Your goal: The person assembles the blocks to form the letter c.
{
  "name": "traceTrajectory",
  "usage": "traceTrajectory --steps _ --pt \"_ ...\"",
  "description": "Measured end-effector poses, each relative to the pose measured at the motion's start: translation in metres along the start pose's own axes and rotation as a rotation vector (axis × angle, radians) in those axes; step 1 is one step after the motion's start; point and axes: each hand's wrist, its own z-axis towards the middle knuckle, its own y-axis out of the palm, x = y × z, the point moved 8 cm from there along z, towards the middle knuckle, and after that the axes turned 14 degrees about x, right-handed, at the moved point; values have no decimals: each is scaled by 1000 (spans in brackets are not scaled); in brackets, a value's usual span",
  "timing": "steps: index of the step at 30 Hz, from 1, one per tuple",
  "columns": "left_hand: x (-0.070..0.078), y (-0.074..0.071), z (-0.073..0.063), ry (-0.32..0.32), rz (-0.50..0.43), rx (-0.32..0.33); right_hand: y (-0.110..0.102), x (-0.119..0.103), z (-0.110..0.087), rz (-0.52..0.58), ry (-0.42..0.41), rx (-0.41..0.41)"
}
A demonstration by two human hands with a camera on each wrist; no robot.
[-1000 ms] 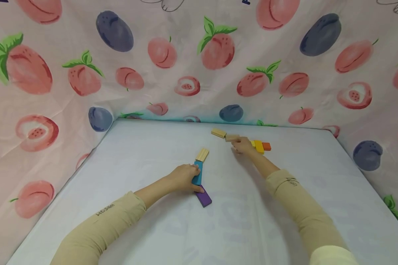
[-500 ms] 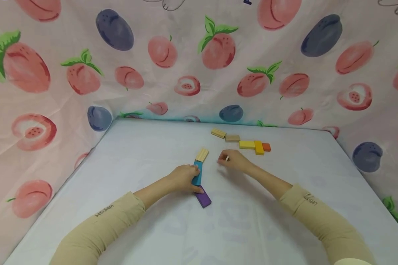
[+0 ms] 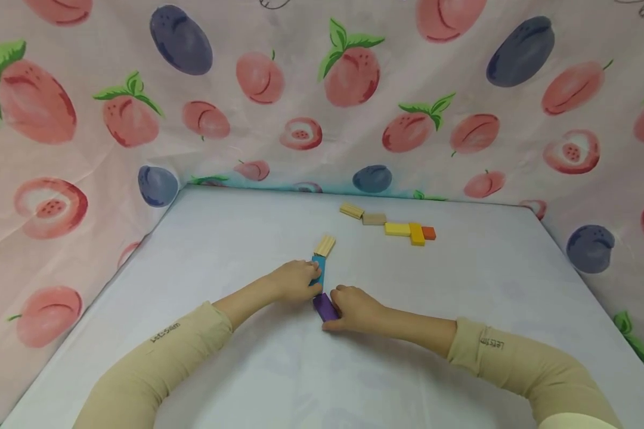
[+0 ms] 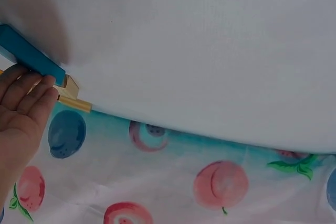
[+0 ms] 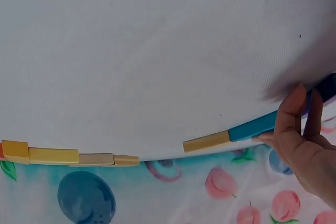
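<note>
In the head view my left hand holds a blue block, fingertips at its far part and thumb at its near end. The left wrist view shows the fingers against the side of that blue block. A purple block lies at an angle off the blue block's near end. My right hand grips it, thumb at the near end and fingers along its right side. Beyond the blue block's far end sits a plain wooden block. In the right wrist view my hand partly covers the purple block.
Farther back runs another line of blocks: a plain wooden block, a tan block, a yellow block, an orange-yellow block and an orange-red block. A fruit-print cloth hangs behind the white table.
My right hand has left the tan block in the far line, come toward me and taken hold of the purple block. My left hand stays at the blue block.
</note>
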Motion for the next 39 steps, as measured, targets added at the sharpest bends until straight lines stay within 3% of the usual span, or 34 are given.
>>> traceTrajectory --steps 5,18,25,28,32,39 --pt "0 -4 1 -4 -66 -15 -2 -3 1 3 -27 1" --pt "0 -6 7 -1 -52 30 -2 0 1 -3 -20 -43" --pt "3 -11 14 88 38 84 -2 -1 1 -13 7 -65" --pt "1 -13 17 70 44 88 -1 -1 2 -22 4 -68" --pt "-4 -15 19 1 3 113 0 0 2 -10 15 -71" --pt "-8 -18 26 -45 -41 151 -4 9 1 87 119 -93"
